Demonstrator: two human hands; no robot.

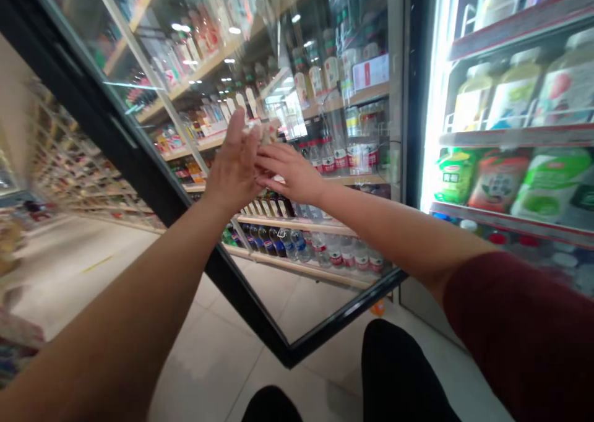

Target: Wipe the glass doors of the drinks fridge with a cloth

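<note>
Left hand [232, 174] and right hand [292, 171] meet in front of our glass door [248, 310], the left with one digit raised, the right with its fingers reaching across toward the left. Between and just above them is what looks like a pale cloth [269, 130], well above the door's lowest corner and between its two side edges. We cannot tell which of our hands grasps it, how firmly, or whether it touches the glass; blur and overlap hide that.

Through the pane we see bottles [320, 245] along the front edge of a low shelf. Beyond the door's right edge stands a lit fridge [515, 221], with a green pack [455, 177] next to a red pack [499, 177]. Below us, our dark knees show above the tiled floor [204, 360].
</note>
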